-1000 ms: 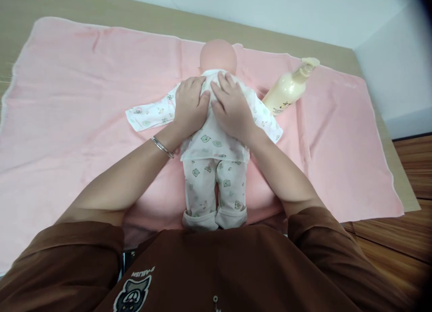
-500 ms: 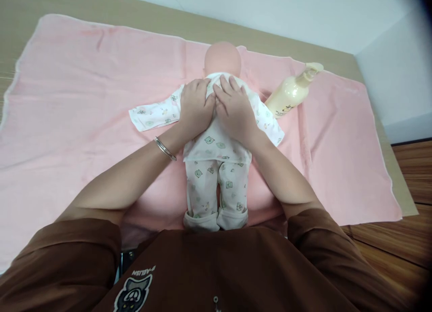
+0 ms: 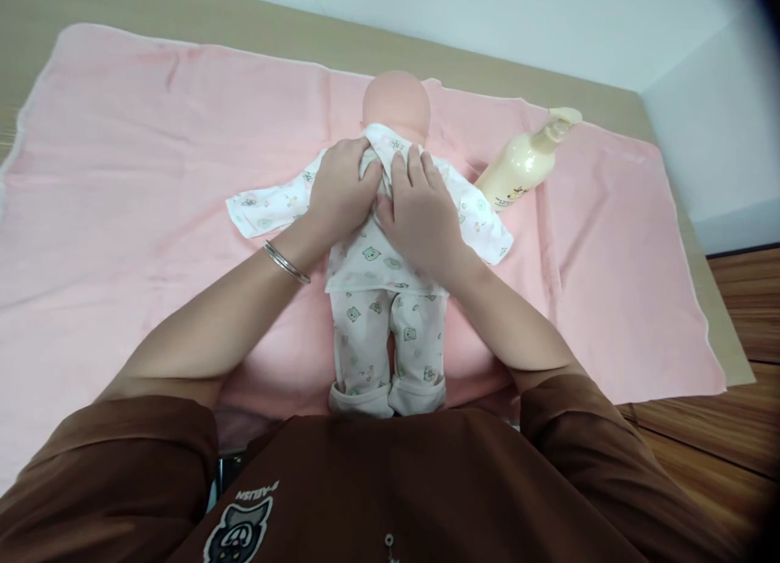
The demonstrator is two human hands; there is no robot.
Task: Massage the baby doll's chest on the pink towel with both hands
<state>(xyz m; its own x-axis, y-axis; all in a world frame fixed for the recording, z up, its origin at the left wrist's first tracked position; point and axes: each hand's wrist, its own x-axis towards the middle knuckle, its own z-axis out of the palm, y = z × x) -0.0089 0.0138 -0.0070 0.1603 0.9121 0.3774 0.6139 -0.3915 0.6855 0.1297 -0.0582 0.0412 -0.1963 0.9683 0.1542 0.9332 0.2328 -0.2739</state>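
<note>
A baby doll (image 3: pixel 395 100) in white printed pyjamas lies face down on a pink towel (image 3: pixel 152 165), head away from me. My left hand (image 3: pixel 339 189) rests on the doll's upper back, fingers curled into the shirt fabric near the collar. My right hand (image 3: pixel 420 210) lies beside it on the back, fingers flat and pressed together, thumbs close. A silver bangle (image 3: pixel 286 262) sits on my left wrist.
A cream pump bottle (image 3: pixel 522 163) lies on its side on the towel right of the doll. The towel covers a wooden table (image 3: pixel 244 27) against a white wall. Wooden floor shows at the right.
Both hands have slid slightly toward me along the doll's back, and the left fingers have bunched the shirt fabric near the collar.
</note>
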